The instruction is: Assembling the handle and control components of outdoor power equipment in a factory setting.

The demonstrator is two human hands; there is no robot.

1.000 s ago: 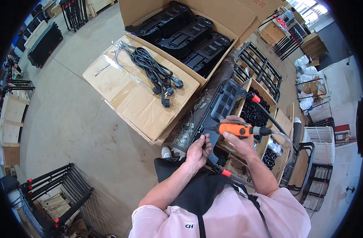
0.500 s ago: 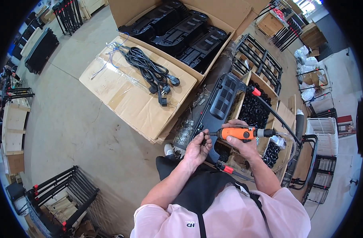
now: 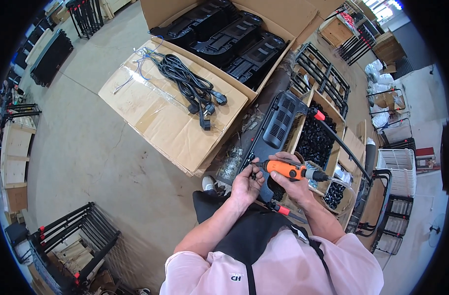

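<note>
Head view: the left hand (image 3: 246,189) has its fingers curled in at the driver's tip; whether they grasp a small piece there I cannot tell. Just beside it, the right hand (image 3: 295,187) grasps an orange power driver (image 3: 283,169), its fingers wrapped around the body, the tip pointing left. Work looks under way at the near part of a black panel (image 3: 262,150); how much is done or left cannot be told. The panel lies under and beyond the hands, long and dark, with a raised slotted cover (image 3: 281,123). Right of it, a wooden bin (image 3: 297,126) holds small black parts (image 3: 315,140). Farther left, black cables (image 3: 187,83) lie on cardboard (image 3: 170,132); beyond, an open carton (image 3: 293,19) holds black plastic shells (image 3: 229,39).
</note>
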